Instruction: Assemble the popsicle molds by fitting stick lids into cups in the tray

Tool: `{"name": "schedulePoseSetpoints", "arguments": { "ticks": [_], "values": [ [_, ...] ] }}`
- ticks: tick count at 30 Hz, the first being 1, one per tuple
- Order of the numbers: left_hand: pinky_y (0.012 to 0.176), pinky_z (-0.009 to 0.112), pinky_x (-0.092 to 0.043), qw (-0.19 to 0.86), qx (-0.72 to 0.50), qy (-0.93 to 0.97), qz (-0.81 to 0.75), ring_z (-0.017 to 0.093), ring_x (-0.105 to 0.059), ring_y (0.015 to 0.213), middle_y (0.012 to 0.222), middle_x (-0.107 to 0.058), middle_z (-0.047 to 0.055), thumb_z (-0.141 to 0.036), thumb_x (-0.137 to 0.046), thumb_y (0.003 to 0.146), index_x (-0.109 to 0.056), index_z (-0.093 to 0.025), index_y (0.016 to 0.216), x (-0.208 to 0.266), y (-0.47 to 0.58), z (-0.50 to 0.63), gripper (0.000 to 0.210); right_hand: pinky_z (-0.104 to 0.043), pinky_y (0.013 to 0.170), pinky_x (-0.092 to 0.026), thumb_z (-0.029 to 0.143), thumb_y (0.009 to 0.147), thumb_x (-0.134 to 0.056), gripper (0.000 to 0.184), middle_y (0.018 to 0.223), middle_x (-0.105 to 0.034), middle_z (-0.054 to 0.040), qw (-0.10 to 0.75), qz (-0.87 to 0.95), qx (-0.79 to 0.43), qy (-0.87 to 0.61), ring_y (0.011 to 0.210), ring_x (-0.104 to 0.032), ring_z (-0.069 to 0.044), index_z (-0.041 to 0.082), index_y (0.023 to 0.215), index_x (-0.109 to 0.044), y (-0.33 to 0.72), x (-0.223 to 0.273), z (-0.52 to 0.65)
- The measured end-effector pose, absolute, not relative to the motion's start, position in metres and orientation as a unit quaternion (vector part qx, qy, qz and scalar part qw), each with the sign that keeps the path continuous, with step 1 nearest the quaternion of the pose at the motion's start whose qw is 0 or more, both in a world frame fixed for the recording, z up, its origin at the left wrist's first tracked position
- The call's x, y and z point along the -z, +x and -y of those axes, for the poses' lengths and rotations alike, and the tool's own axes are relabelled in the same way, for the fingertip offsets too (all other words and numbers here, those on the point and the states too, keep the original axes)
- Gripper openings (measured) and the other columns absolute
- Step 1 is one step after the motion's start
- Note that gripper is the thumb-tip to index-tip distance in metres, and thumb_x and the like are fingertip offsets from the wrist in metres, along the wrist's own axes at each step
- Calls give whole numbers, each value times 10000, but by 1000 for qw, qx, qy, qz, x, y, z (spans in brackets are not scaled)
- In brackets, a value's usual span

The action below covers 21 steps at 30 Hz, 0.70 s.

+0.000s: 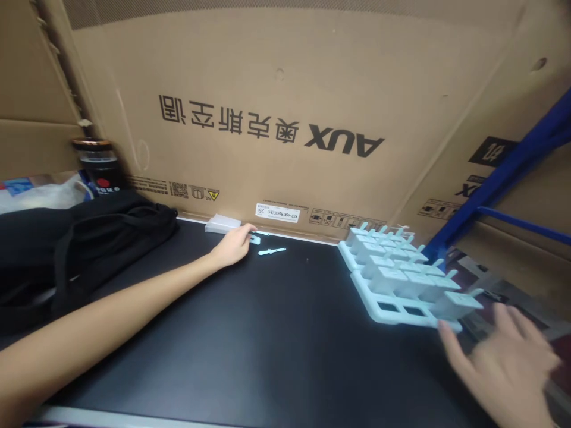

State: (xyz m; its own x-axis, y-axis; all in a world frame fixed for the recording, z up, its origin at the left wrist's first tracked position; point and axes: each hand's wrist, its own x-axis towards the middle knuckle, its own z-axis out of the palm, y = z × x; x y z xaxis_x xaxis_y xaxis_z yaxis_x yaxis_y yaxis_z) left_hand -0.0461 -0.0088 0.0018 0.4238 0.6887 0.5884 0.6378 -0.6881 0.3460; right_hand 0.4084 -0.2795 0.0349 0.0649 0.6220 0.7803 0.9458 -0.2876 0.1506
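My left hand point(234, 245) reaches to the back of the black table, its fingers closed over light blue plastic popsicle sticks. One popsicle stick point(254, 239) pokes out beside the fingers; how firmly it is gripped is hard to see. Another loose popsicle stick point(272, 251) lies just to the right. On the right side stands a light blue popsicle mold point(379, 306) in two sections, with several capped cavities and stick handles pointing up. Two openings at its front have no caps. Blurred, my right hand point(504, 362) is open beside the mold's front right corner, its thumb close to the rim.
A whitish flat packet point(222, 224) lies behind my left hand. Black fabric bag point(84, 249) and a dark jar point(100, 166) occupy the left. A large cardboard panel point(276, 71) walls off the back, and a blue metal frame point(499, 178) slants along the right.
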Motion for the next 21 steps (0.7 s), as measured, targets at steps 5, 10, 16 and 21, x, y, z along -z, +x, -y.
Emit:
{"name": "schedulePoseSetpoints", "arguments": {
  "ticks": [5,10,16,21],
  "values": [
    [1145,526,-302,-21,-347,850,-396,324,-427,1346,1358,-568,133,-283,-549,860,-564,-179,1218,-22,-85,-6,373,-582,853,-480,447,834,-556,394,946,-651,-207,256,664,362,-601,960,-622,-411,152,1081,-641,345,-55,274],
    [1091,556,-323,-125,-302,816,-477,383,-414,1284,1390,-515,168,-546,-603,832,-478,-169,1388,-15,-137,-30,683,-469,1008,-451,304,921,-484,388,1281,-583,-158,202,830,120,-506,1212,-520,-294,191,1289,-531,240,-52,216],
    [1043,475,-386,-95,-275,825,-485,338,-471,1186,1223,-592,146,-666,-528,877,-583,-175,1273,0,-148,-36,633,-491,1076,-381,319,957,-423,553,1552,-372,-164,154,865,45,-476,1355,-378,-314,109,1468,-409,162,-32,101],
    [1010,423,-423,-60,-318,828,-458,282,-541,1119,1157,-640,101,-605,-602,876,-588,-181,1161,-2,-143,-38,511,-459,994,-415,254,958,-439,432,1306,-617,-175,132,884,29,-447,1204,-496,-303,100,1347,-545,128,-32,40]
  ]
}}
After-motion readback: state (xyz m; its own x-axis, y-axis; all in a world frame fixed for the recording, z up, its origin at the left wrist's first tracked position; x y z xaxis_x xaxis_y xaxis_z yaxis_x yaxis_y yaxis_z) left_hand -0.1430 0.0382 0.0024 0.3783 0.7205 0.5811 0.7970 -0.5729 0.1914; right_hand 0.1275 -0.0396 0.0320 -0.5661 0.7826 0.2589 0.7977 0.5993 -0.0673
